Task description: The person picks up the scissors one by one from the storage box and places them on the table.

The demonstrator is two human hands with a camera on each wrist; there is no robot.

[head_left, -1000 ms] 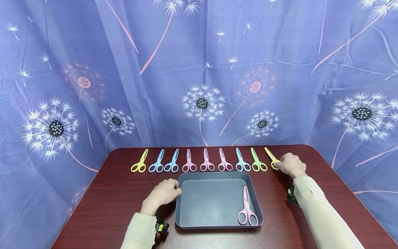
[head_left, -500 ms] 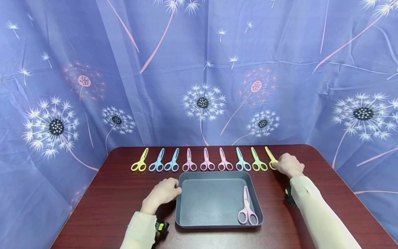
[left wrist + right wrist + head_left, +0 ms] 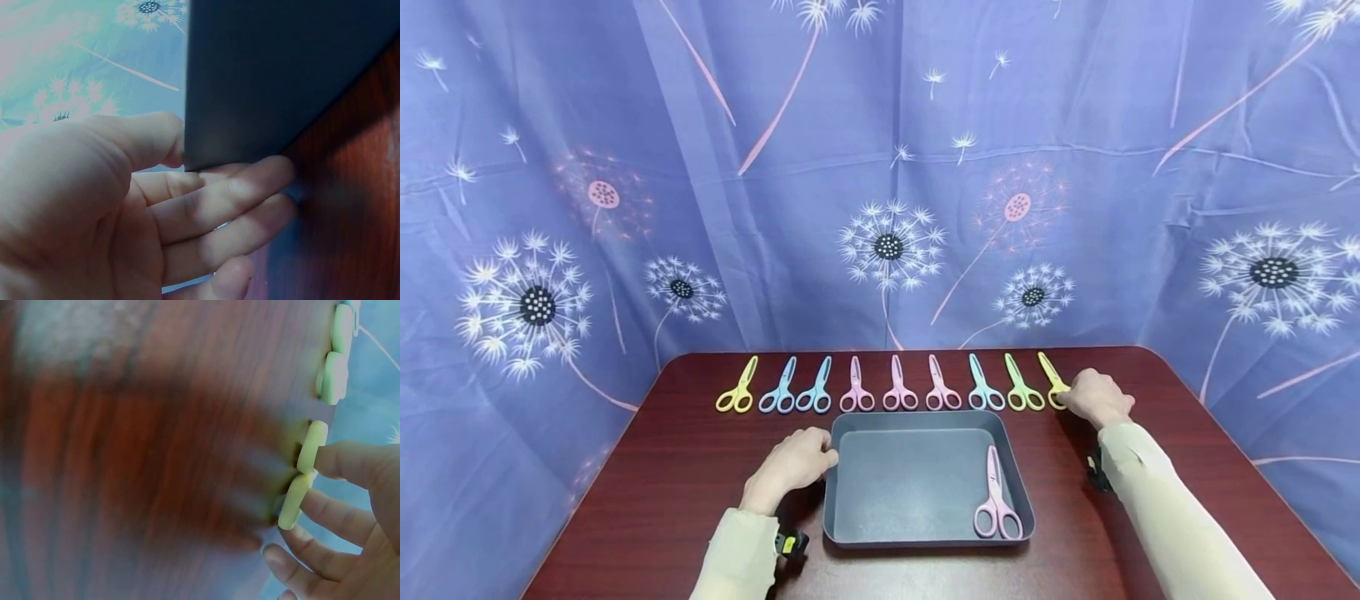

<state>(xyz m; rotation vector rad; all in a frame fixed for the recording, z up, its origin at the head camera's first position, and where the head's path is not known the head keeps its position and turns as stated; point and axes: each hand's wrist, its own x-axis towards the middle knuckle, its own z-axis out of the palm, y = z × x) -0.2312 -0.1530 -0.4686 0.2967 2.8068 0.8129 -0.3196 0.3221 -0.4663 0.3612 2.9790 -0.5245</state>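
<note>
My left hand (image 3: 793, 462) holds the left wall of a dark grey rectangular tray (image 3: 831, 508). In the left wrist view the thumb (image 3: 150, 140) lies at the tray's edge, with the other fingers curled along the far side of that corner. Inside the tray, on the right, lies a pair of pink scissors (image 3: 995, 487), blades pointing away. My right hand (image 3: 1097, 397) pinches the handles of yellow scissors (image 3: 1051, 373) at the right end of a row. Up close, thumb and fingertips meet the yellow handle loops (image 3: 310, 450); the blades are hidden there.
Along the table's back edge, leftward from my right hand, lie green scissors (image 3: 1019, 383), blue scissors (image 3: 982, 385), several pink ones, two more blue ones and yellow scissors (image 3: 741, 387) at the far left. A dandelion-print curtain (image 3: 790, 250) hangs behind the brown table (image 3: 655, 492).
My right hand has shifted slightly left, and the yellow scissors' handles went with it, so they lie a little straighter. My left hand and the tray have stayed in place.
</note>
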